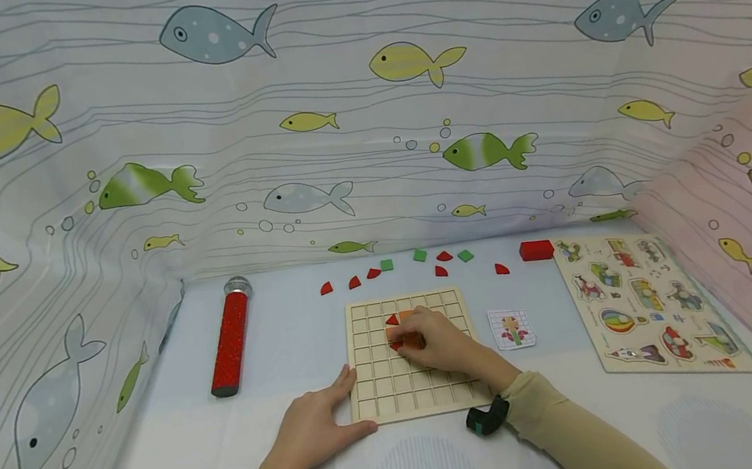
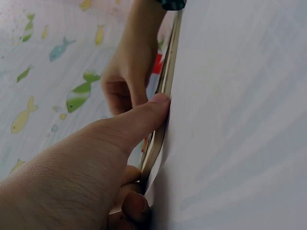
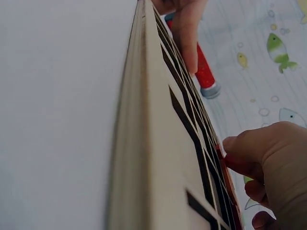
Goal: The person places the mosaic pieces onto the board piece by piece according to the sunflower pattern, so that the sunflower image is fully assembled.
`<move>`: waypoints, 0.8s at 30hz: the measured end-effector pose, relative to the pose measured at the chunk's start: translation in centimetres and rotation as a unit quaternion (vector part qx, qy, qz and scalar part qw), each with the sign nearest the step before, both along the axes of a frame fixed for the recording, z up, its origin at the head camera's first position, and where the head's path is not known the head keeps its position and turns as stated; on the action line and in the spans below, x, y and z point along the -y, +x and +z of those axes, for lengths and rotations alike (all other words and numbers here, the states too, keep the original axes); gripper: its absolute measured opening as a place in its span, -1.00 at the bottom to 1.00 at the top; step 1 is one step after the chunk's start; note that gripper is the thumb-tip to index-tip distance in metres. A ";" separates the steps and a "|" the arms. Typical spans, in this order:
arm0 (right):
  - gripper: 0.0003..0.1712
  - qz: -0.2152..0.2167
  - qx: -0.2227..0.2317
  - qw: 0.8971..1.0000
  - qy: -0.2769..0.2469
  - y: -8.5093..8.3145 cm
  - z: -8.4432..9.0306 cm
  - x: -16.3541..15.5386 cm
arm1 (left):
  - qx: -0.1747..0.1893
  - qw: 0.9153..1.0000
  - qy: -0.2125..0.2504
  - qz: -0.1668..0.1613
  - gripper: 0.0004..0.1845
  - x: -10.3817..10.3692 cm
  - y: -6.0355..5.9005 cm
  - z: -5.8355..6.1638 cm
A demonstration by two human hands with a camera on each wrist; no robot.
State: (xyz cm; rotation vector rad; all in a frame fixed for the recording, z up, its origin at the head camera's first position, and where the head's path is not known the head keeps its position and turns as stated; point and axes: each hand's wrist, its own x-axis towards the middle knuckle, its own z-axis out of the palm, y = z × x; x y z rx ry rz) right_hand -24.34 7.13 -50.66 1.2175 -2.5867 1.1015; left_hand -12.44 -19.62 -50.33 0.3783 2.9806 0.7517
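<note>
A wooden grid board (image 1: 382, 371) lies flat in the middle of the table. My right hand (image 1: 435, 339) rests on its upper middle, fingers curled over a red piece (image 1: 392, 319) and an orange piece (image 1: 406, 316) set in the cells. In the right wrist view the thumb and curled fingers of the right hand (image 3: 268, 158) pinch a red piece (image 3: 221, 154) against the board (image 3: 158, 120). My left hand (image 1: 317, 426) lies flat at the board's front left corner. Its thumb (image 2: 144, 115) presses the board's edge (image 2: 165, 96).
Loose red quarter pieces (image 1: 354, 281), green squares (image 1: 420, 255) and a red block (image 1: 535, 249) lie beyond the board. A red glitter tube (image 1: 231, 337) lies left, a pattern card (image 1: 511, 328) and a peg puzzle (image 1: 649, 307) right. Fish-print cloth walls stand on three sides.
</note>
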 end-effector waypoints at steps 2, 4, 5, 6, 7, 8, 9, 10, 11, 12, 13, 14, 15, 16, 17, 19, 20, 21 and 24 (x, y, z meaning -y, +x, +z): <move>-0.81 -0.003 0.001 1.000 -0.011 0.0 0.1 -0.1 | -0.001 1.000 -0.001 0.000 0.02 0.0 0.0 0.0; -0.82 -0.015 0.005 1.000 -0.025 -0.1 0.3 -0.2 | -0.003 1.000 -0.001 0.000 0.02 0.0 0.0 0.0; -0.81 -0.023 0.008 0.999 -0.033 -0.2 0.4 -0.3 | -0.003 1.000 0.000 -0.001 0.02 0.0 0.1 0.0; -0.79 -0.033 0.012 0.999 -0.038 -0.3 0.5 -0.4 | -0.003 1.000 0.000 -0.001 0.02 0.0 0.1 -0.1; -0.77 -0.043 0.015 0.998 -0.044 -0.4 0.6 -0.6 | -0.004 1.000 0.000 -0.001 0.03 0.0 0.1 -0.1; -0.75 -0.052 0.018 0.997 -0.048 -0.5 0.7 -0.7 | -0.004 1.000 0.000 -0.002 0.02 0.0 0.1 -0.1; -0.74 -0.061 0.021 0.997 -0.050 -0.6 0.7 -0.9 | -0.005 1.000 0.000 -0.002 0.02 0.0 0.1 -0.1; -0.73 -0.067 0.023 0.996 -0.051 -0.8 0.8 -1.1 | -0.006 1.000 -0.001 -0.003 0.02 0.0 0.1 -0.1; -0.73 -0.072 0.026 0.996 -0.050 -0.9 0.9 -1.3 | -0.006 1.000 0.000 -0.003 0.02 0.0 0.1 -0.1; -0.73 -0.077 0.029 0.995 -0.050 -1.0 1.0 -1.4 | -0.007 1.000 0.000 -0.003 0.02 0.0 0.1 -0.1; -0.74 -0.080 0.031 0.995 -0.051 -1.2 1.1 -1.6 | -0.006 1.000 -0.001 -0.002 0.02 0.0 0.1 -0.1; -0.74 -0.083 0.035 0.995 -0.053 -1.3 1.1 -1.8 | -0.005 1.000 -0.001 -0.001 0.02 0.0 0.1 -0.1; -0.75 -0.085 0.034 0.994 -0.055 -1.4 1.2 -1.9 | -0.004 1.000 -0.001 -0.001 0.02 0.0 0.1 0.0; -0.75 -0.090 0.035 0.994 -0.056 -1.6 1.2 -2.1 | -0.002 1.000 -0.001 0.000 0.02 0.0 0.1 0.0; -0.75 -0.095 0.038 0.993 -0.056 -1.7 1.3 -2.2 | -0.001 1.000 -0.001 0.000 0.02 0.0 0.1 0.0; -0.76 -0.110 0.049 0.991 -0.057 -1.8 1.4 -2.4 | 0.000 1.000 -0.002 0.001 0.02 -0.1 0.0 0.1; -0.76 -0.116 0.053 0.990 -0.057 -2.0 1.5 -2.4 | 0.001 1.000 -0.001 0.001 0.01 -0.1 0.0 0.1; -0.76 -0.123 0.054 0.989 -0.055 -2.1 1.6 -2.4 | 0.001 1.000 -0.001 0.002 0.01 -0.1 0.0 0.1; -0.75 -0.140 0.069 0.986 -0.052 -2.6 1.8 -2.6 | -0.001 1.000 0.000 0.002 0.02 -0.1 0.0 0.1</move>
